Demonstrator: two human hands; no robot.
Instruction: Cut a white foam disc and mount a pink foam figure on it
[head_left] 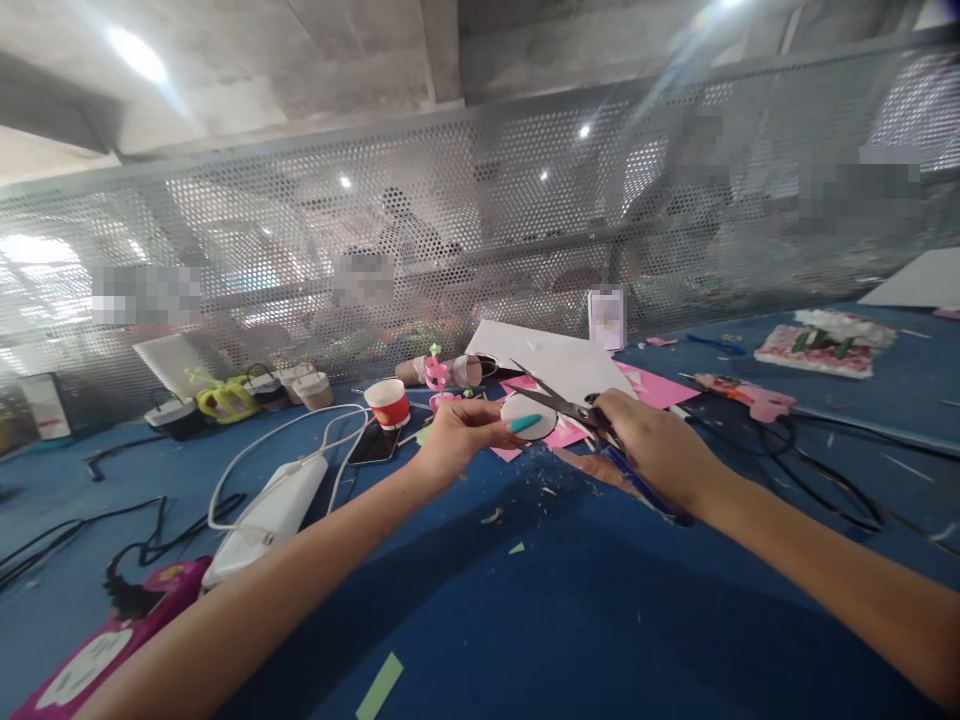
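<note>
Between thumb and fingers, my left hand point(459, 440) pinches a small round white disc point(534, 408) with a dark edge. Its thumb, with a long teal nail, lies across the disc's face. My right hand point(652, 440) is wrapped round the blue handles of a pair of scissors point(559, 398). The blades are parted and point left, at the disc's upper right edge; whether they touch it I cannot tell. Behind and below the disc lie pink paper pieces point(645, 385) and small scraps.
A red and white paper cup point(388, 403) and a dark phone point(373, 445) stand left of my hands. Further left are a white power strip point(274, 510) and cables. At right lie a pink glue gun point(750, 395) and a flower-decorated board point(821, 345). White sheets point(547, 355) lie behind.
</note>
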